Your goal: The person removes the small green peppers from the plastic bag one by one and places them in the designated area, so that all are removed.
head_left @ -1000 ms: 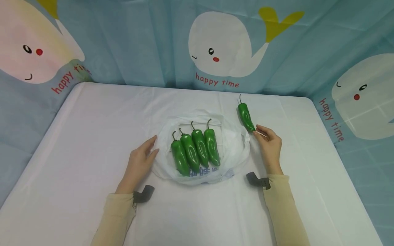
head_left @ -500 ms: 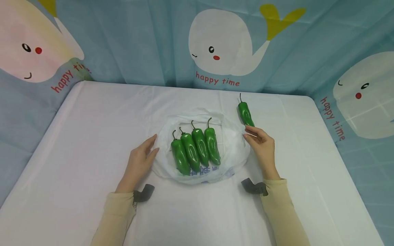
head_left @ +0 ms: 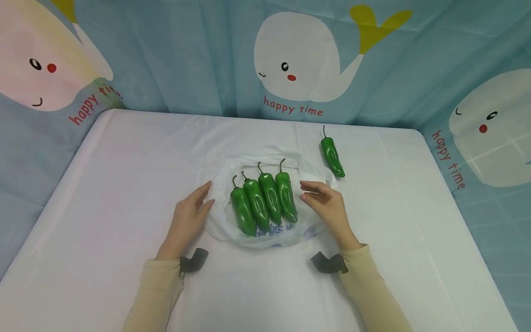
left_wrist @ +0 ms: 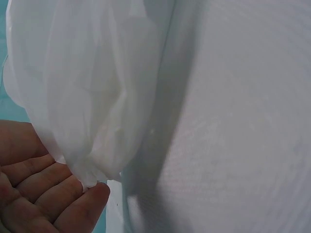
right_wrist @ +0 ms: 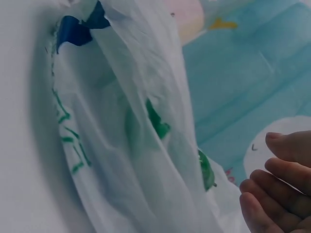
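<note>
Several glossy green chili peppers [head_left: 267, 200] lie side by side in an opened white plastic bag [head_left: 315, 214], stems pointing away. Another green chili pepper [head_left: 332, 159] rests on the table just beyond the bag's right edge. My left hand [head_left: 188, 219] touches the bag's left side with relaxed fingers, thumb and index apart; in the left wrist view the plastic [left_wrist: 97, 97] partly covers its fingers. Over the bag's right part is my right hand [head_left: 327, 207], holding nothing, its fingertips close beside the rightmost pepper. Bag plastic hides most of the peppers in the right wrist view.
A white cloth covers the table [head_left: 132, 184]. Blue curtains [head_left: 186, 60] with printed whales hang behind its far edge and along both sides. Dark wrist mounts [head_left: 194, 260] stick out inward from both sleeves.
My right hand has left the lower tip of the outside pepper and moved left over the bag toward the pepper row. That pepper stays where it was; my left hand keeps its place.
</note>
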Demonstrator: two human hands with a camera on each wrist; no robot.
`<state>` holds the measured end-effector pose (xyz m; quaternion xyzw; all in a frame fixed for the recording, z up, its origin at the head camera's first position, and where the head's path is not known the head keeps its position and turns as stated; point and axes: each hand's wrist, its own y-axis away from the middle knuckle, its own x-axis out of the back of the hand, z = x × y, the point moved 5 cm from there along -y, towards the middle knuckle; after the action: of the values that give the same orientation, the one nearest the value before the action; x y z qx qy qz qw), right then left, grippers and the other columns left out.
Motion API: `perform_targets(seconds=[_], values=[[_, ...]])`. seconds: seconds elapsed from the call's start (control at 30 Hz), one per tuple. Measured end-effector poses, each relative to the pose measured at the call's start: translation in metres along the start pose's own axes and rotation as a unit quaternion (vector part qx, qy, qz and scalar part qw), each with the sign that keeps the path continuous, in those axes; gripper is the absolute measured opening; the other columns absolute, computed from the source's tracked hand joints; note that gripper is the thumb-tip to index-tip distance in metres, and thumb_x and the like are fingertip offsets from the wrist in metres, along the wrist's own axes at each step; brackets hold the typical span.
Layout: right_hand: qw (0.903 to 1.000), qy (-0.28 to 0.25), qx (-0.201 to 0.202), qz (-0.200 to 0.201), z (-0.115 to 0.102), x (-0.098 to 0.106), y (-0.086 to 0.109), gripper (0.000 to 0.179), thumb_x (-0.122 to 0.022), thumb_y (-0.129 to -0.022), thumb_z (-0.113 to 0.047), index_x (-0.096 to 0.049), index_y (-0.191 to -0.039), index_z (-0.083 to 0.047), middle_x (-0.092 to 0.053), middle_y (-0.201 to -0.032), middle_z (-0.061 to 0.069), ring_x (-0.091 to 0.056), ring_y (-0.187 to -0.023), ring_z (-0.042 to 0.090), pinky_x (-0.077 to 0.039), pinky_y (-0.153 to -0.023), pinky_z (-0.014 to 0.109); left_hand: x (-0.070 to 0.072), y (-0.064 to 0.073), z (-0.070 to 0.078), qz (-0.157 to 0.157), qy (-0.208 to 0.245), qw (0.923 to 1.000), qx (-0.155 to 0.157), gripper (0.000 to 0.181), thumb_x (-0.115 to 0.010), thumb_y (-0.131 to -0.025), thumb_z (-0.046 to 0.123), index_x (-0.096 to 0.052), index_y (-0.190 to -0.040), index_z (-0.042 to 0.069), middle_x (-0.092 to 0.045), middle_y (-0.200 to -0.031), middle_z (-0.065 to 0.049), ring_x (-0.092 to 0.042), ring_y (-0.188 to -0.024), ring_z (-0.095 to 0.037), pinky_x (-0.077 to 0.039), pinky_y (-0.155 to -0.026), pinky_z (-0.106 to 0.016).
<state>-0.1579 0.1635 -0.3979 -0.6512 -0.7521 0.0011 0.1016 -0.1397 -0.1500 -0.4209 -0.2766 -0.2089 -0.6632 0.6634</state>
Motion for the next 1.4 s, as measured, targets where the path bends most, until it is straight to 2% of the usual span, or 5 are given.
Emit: perform_targets(seconds=[0.1, 0.33, 0.63, 1.03, 1.4], values=[[0.9999, -0.003, -0.006, -0.009, 0.001, -0.005, 0.001, 0.032, -0.065, -0.084, 0.007, -0.058, -0.115, 0.013, -0.056, -0.119, 0.031, -0.057, -0.105, 0.046, -0.055, -0.088, 0.024, 0.0, 0.0, 0.0, -0.001, 0.0, 1.0, 0.001, 0.047, -0.059, -0.092, 0.003, -0.046, -0.136, -0.003, -0.048, -0.135, -0.024, -0.051, -0.119, -0.038, -0.046, -0.101, -0.045], [0.9994, 0.024, -0.021, -0.014, 0.008, -0.012, 0.003, 0.033, -0.068, -0.083, 0.003, -0.06, -0.115, 0.01, -0.059, -0.121, 0.023, -0.058, -0.108, 0.04, -0.055, -0.089, 0.026, 0.0, -0.001, 0.001, 0.004, 0.003, 1.0, -0.009, 0.047, -0.06, -0.091, 0.002, -0.046, -0.135, -0.004, -0.049, -0.134, -0.024, -0.052, -0.118, -0.038, -0.047, -0.1, -0.044], [0.9978, 0.066, -0.001, -0.011, 0.014, -0.016, 0.005, 0.038, -0.072, -0.08, 0.002, -0.06, -0.115, 0.009, -0.06, -0.121, 0.021, -0.057, -0.113, 0.034, -0.051, -0.097, 0.032, 0.001, 0.0, 0.001, 0.001, 0.003, 1.0, -0.009, 0.046, -0.059, -0.091, 0.002, -0.046, -0.135, -0.004, -0.049, -0.133, -0.025, -0.051, -0.118, -0.039, -0.046, -0.101, -0.046], [0.9926, 0.099, -0.063, -0.034, 0.021, -0.021, 0.006, 0.051, -0.076, -0.078, -0.004, -0.058, -0.125, 0.001, -0.056, -0.13, 0.016, -0.055, -0.116, 0.035, -0.05, -0.098, 0.037, 0.001, 0.0, 0.001, -0.003, 0.002, 1.0, -0.005, 0.047, -0.058, -0.091, 0.001, -0.045, -0.136, -0.004, -0.047, -0.134, -0.026, -0.05, -0.119, -0.04, -0.046, -0.101, -0.046], [0.99, 0.123, -0.061, -0.034, 0.023, -0.029, 0.005, 0.064, -0.08, -0.072, -0.001, -0.052, -0.13, 0.001, -0.052, -0.133, 0.019, -0.053, -0.119, 0.035, -0.05, -0.098, 0.032, 0.001, 0.001, 0.001, 0.001, 0.001, 1.0, -0.006, 0.047, -0.06, -0.091, 0.002, -0.046, -0.135, -0.004, -0.048, -0.134, -0.025, -0.05, -0.119, -0.039, -0.046, -0.101, -0.046]])
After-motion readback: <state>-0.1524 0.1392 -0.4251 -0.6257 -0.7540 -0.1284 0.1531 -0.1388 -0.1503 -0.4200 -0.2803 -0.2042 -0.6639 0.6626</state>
